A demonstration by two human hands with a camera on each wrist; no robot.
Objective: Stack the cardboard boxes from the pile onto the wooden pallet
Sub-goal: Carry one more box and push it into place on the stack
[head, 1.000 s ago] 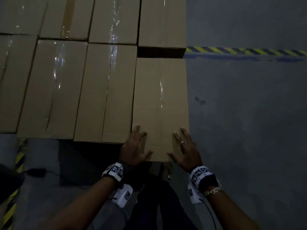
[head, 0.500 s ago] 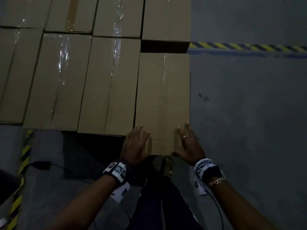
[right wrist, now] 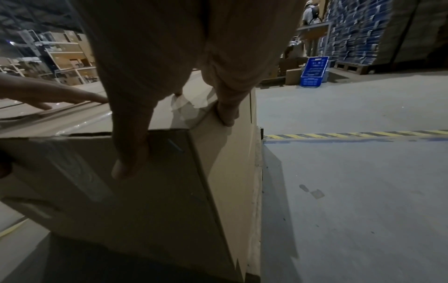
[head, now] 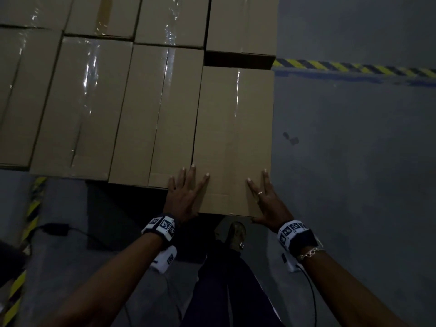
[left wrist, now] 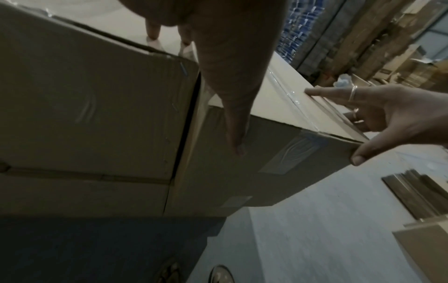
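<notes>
A long taped cardboard box lies at the right end of a layer of similar boxes, its near end sticking out past its neighbours. My left hand rests flat on its near left corner, fingers spread across the seam with the adjacent box. My right hand lies flat on the near right corner. In the left wrist view my left thumb hangs down the box's front face. In the right wrist view my right thumb does the same. No pallet shows under the boxes.
Bare grey floor lies right of the stack, crossed by a yellow-black hazard stripe. A black adapter with cable lies on the floor at left. My foot stands under the box end. Far off are a blue crate and shelving.
Both thumbs have dropped from the box top over its near edge onto the front face. The fingers have flattened and spread. The box sits about where it was among its neighbours.
</notes>
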